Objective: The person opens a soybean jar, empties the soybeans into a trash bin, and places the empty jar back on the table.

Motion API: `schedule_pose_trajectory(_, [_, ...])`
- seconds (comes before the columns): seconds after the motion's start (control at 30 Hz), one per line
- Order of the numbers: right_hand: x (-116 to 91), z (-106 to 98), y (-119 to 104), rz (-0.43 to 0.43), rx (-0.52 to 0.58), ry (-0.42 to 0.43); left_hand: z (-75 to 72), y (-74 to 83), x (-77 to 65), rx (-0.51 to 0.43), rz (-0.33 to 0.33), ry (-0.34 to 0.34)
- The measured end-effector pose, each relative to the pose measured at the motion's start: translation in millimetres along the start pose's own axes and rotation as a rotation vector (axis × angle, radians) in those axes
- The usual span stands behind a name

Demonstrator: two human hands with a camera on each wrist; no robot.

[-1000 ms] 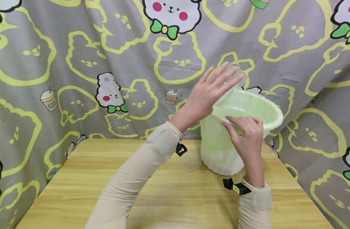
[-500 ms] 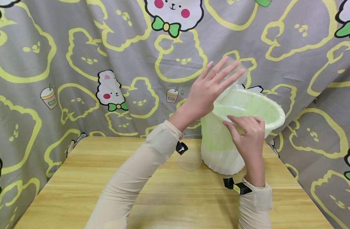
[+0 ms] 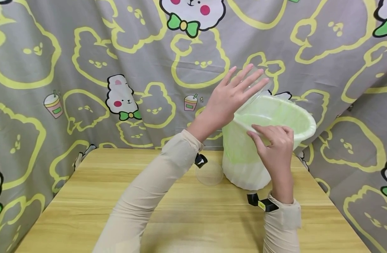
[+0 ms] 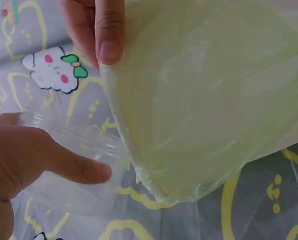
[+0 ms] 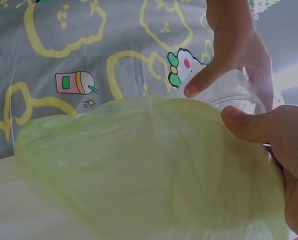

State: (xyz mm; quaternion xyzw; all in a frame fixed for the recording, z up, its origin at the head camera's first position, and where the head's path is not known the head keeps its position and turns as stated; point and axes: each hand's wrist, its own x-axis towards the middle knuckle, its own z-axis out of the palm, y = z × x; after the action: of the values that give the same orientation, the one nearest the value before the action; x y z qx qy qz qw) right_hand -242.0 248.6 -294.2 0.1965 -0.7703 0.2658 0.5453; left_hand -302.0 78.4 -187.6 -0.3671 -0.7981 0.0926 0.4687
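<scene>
A white trash bin (image 3: 247, 177) lined with a pale green plastic bag (image 3: 244, 147) stands at the table's back right, seeming to lean toward me. My left hand (image 3: 226, 96) holds a clear plastic jar (image 4: 71, 192) tilted over the bin's left rim, thumb on one side and fingers spread along the other. No contents show in the jar. My right hand (image 3: 274, 147) pinches the near rim with the bag folded over it, thumb outside; its other fingertips are hidden behind the rim in the right wrist view. The inside bottom of the bin is out of sight.
A clear round disc (image 3: 209, 173), like a lid, lies flat on the wooden table (image 3: 181, 218) left of the bin. Behind the table hangs a grey patterned curtain (image 3: 155, 56), close to the bin's back.
My left hand and the jar rise a little, then dip slightly back toward the bin. My right hand keeps its pinch on the rim. The head view tilts down slightly.
</scene>
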Motion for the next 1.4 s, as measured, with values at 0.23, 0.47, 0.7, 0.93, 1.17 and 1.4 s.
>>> schedule_pose_trajectory(0.23, [0, 3, -2, 0.004, 0.008, -0.008, 2.2, -2.7, -2.1, -0.018, -0.008, -0.025])
schedule_pose_trajectory(0.47, [1, 5, -3, -0.006, 0.010, -0.010, 4.2, -5.8, -5.8, -0.048, -0.038, 0.063])
schedule_pose_trajectory(0.7, [2, 5, -3, -0.007, 0.007, -0.011, 7.7, -8.3, -10.9, -0.073, -0.090, 0.121])
schedule_pose_trajectory(0.93, [2, 3, -3, 0.007, -0.002, -0.003, 1.1, -23.0, -32.5, -0.228, -0.219, 0.121])
schedule_pose_trajectory(1.17, [2, 3, -3, 0.015, 0.000, 0.001, 0.1, -36.7, -80.1, -0.508, -0.380, 0.234])
schedule_pose_trajectory(1.4, [0, 1, -2, 0.023, 0.006, 0.008, 6.0, -44.9, -133.0, -0.719, -0.581, 0.287])
